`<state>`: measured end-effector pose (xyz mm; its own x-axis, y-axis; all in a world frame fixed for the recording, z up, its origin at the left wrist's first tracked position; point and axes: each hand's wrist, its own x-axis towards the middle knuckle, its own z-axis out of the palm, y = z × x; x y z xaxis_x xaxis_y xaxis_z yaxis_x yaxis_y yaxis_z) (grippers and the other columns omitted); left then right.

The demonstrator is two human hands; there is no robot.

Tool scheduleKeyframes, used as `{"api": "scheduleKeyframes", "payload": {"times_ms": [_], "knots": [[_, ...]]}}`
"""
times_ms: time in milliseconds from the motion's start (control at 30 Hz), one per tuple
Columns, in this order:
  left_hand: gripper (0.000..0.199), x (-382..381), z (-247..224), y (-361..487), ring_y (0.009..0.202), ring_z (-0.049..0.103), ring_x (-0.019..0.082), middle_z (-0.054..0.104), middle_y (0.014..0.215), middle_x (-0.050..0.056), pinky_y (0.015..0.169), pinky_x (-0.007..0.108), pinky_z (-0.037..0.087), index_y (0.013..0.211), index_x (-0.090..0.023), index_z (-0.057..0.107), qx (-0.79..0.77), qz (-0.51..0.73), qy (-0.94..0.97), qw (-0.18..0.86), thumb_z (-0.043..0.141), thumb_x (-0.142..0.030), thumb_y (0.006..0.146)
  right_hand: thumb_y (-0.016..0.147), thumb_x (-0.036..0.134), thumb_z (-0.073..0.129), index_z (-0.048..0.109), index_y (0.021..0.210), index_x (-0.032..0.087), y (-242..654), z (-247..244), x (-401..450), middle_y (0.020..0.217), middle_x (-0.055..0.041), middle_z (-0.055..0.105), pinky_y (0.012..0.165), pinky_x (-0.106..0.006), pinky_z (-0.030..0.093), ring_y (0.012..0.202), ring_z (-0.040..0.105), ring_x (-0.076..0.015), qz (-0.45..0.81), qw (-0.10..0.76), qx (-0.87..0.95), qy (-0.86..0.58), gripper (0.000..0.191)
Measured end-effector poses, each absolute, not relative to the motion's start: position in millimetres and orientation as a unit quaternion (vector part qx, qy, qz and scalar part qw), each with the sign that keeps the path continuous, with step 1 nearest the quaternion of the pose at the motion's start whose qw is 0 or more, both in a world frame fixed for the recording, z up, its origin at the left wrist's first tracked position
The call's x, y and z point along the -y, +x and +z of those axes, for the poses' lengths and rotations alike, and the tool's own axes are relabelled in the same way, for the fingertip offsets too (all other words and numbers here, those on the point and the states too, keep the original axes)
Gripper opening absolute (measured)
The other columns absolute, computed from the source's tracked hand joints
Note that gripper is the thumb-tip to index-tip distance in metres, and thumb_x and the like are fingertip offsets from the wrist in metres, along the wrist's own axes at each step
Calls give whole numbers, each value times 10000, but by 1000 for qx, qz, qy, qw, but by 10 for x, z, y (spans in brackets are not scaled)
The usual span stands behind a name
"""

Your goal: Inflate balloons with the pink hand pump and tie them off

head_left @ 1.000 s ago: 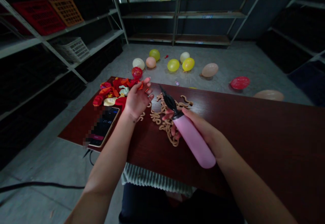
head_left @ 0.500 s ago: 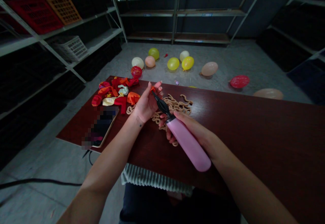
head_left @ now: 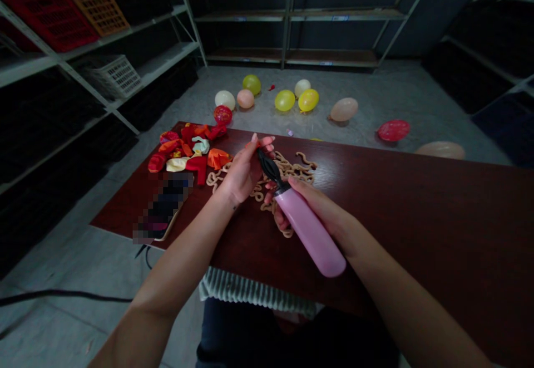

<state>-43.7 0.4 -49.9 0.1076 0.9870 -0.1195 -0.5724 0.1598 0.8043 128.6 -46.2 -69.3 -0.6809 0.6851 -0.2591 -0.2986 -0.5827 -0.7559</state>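
In my right hand (head_left: 315,204) is a pink hand balloon pump (head_left: 311,234) with a black ribbed nozzle end, slanting up and to the left. My left hand (head_left: 245,172) is closed around the nozzle's tip, pinching a reddish-orange balloon there; the fingers hide most of it. Beneath both hands lies a pile of tan, curled, string-like pieces (head_left: 294,170). Left of my left hand is a heap of uninflated balloons (head_left: 196,148) in red, orange, pale yellow and pale green.
A phone (head_left: 171,204), partly blurred out, lies at the left of the dark red table (head_left: 396,206). Inflated balloons, among them a yellow balloon (head_left: 308,101) and a red balloon (head_left: 393,130), rest on the floor beyond. Shelves (head_left: 242,17) with crates line the room.
My left hand and the nozzle tip have shifted slightly to the right. Less of the reddish-orange balloon shows between the left fingers now. The right hand keeps its grip on the pump.
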Motion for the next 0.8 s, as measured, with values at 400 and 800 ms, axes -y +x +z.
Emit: {"api": "scheduleKeyframes", "payload": {"times_ms": [400, 800], "knots": [[292, 79, -523, -382, 583, 563, 130, 693, 911, 71, 385, 209, 336, 1016, -187, 728, -321, 512, 325, 727, 606, -447, 960, 924, 599, 546, 629, 1131, 212, 1294, -697, 452, 930, -68, 745, 512, -311, 587, 585, 669, -157, 847, 293, 350, -273, 447], [413, 78, -496, -445, 767, 643, 208, 695, 1158, 122, 435, 229, 382, 1253, -230, 683, -287, 463, 386, 745, 611, -488, 937, 905, 612, 576, 635, 1092, 217, 1299, -652, 456, 862, -53, 737, 508, -290, 575, 570, 652, -147, 817, 309, 393, -286, 441]]}}
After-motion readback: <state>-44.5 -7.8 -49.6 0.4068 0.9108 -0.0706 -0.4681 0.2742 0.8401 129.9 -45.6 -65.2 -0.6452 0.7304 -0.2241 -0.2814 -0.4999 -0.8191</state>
